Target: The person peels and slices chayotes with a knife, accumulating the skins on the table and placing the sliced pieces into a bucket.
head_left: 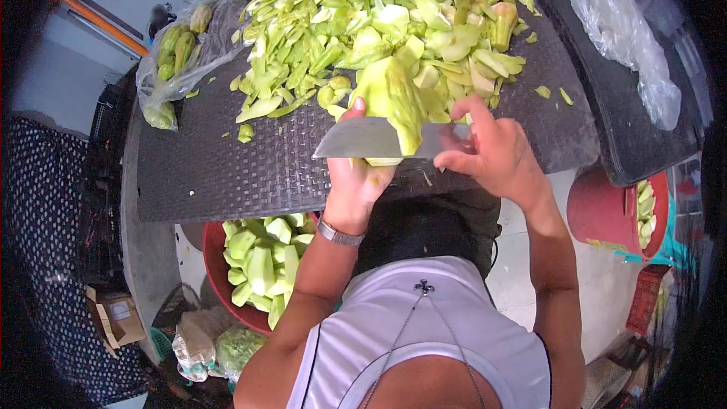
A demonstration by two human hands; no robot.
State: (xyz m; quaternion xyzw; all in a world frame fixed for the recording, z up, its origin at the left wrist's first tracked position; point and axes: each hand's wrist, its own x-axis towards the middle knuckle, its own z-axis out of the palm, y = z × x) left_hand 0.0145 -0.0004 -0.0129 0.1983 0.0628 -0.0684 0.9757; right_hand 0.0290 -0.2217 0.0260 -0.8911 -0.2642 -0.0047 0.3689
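My left hand (362,180) is closed round a pale green, partly peeled fruit (385,85) from below, its thumb up along the left side. In my right hand (496,150) is a broad-bladed knife (356,140), gripped at its right end with the blade lying across the fruit, tip to the left. A strip of the fruit's yellow-green flesh or peel hangs over the blade. Just beyond both hands rises a big heap of green peelings (333,23). The lower end of the fruit shows beneath the blade.
A dark textured table (204,170) lies under the heap. At its left is a plastic bag of unpeeled fruits (176,53). Below stands a red tub (216,269) of peeled pieces; another red bucket (598,208) is at the right. Crumpled clear plastic (625,42) lies on a black surface.
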